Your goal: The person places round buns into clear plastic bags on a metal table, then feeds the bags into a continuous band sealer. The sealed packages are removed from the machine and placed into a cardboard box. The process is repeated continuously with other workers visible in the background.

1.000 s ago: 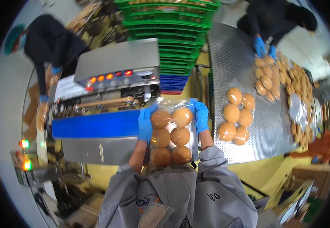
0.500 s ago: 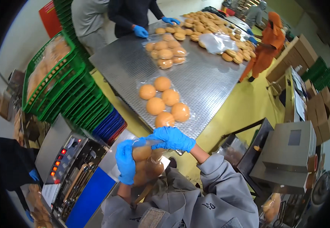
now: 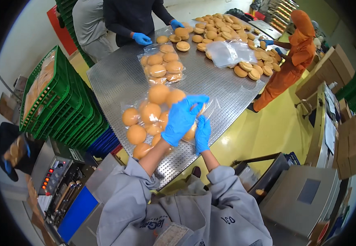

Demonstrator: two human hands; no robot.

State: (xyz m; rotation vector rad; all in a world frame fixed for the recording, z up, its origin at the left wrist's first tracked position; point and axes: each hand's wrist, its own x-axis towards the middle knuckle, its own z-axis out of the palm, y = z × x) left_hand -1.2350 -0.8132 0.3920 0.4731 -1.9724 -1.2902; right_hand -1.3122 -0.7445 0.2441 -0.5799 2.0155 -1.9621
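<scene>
Both my hands wear blue gloves and are at the near end of the metal table. My left hand (image 3: 180, 121) reaches over a clear plastic bag of round buns (image 3: 159, 94), its fingers pinched on the bag's right end. Just below it, my right hand (image 3: 203, 134) grips the same loose plastic end, with its fingertips partly hidden. This bag lies over or against another bag of buns (image 3: 136, 135) at its left; their border is partly hidden by my left hand. Beyond them sits a further filled bag of buns (image 3: 157, 70).
The perforated metal table (image 3: 116, 84) carries a heap of loose buns (image 3: 223, 30) and a stack of clear bags (image 3: 229, 53) farther back. Co-workers stand at its far left and right sides. Green crates (image 3: 59, 102) are stacked at left, near a machine with lit buttons (image 3: 51, 176).
My hands have moved forward, bringing the bag of buns from in front of my body onto the table beside the other bag. My view has shifted with them.
</scene>
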